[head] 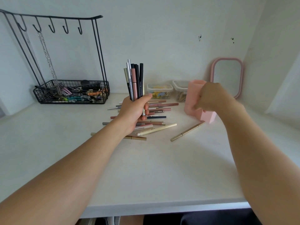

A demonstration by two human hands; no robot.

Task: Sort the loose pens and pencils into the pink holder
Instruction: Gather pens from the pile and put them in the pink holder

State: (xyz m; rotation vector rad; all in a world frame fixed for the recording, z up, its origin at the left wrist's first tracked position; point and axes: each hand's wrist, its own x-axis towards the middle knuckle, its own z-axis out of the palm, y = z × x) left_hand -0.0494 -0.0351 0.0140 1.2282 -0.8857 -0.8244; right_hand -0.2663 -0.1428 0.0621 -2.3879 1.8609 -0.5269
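My left hand [135,111] grips a bundle of pens and pencils [134,80], held upright above the white desk; black, grey, pink and cream barrels stick up from the fist. Beneath and behind that hand, several loose pens and pencils [159,109] lie scattered on the desk. A cream pencil [158,129] and a gold one [186,132] lie nearer the front. My right hand [211,98] is closed around the pink holder [194,96] at the right, which looks tilted and slightly blurred.
A black wire rack [71,93] with hooks, chains and a basket of small items stands at the back left. Two clear lidded boxes [159,90] sit behind the pile. A pink-framed mirror [227,75] leans against the right wall. The desk's front edge [162,207] runs below.
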